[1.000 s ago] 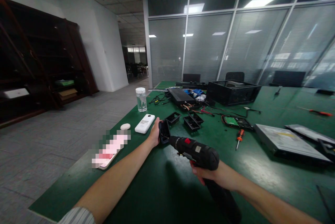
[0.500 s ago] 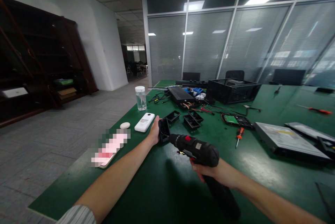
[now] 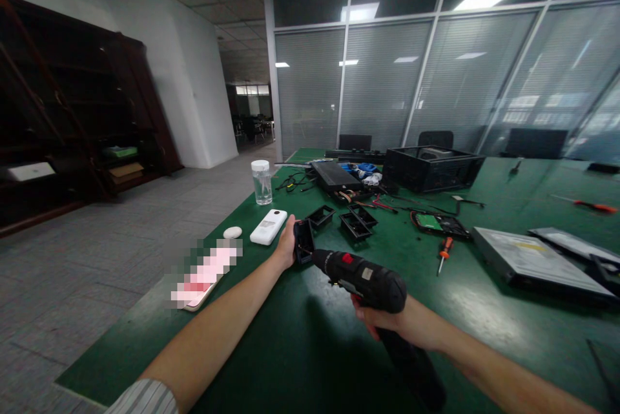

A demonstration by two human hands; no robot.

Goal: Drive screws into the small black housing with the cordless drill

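Observation:
My left hand point(image 3: 287, 243) is closed on a small black plastic bracket point(image 3: 303, 241) and holds it upright on the green table point(image 3: 300, 336). My right hand point(image 3: 393, 323) grips the handle of a black cordless drill point(image 3: 362, 277) with a red switch. The drill's nose points left and touches the bracket's lower side. Two more black brackets point(image 3: 356, 221) lie just beyond.
A white remote-like device point(image 3: 268, 227), a small white oval object point(image 3: 232, 232) and a water bottle point(image 3: 261, 182) stand at the table's left edge. An orange-handled screwdriver point(image 3: 442, 252), a circuit board point(image 3: 433, 223), a flat drive point(image 3: 533, 263) and a black computer case point(image 3: 429, 168) lie to the right.
Almost nothing has changed. Both hands, the drill and the bracket keep their places; the view only shifts slightly.

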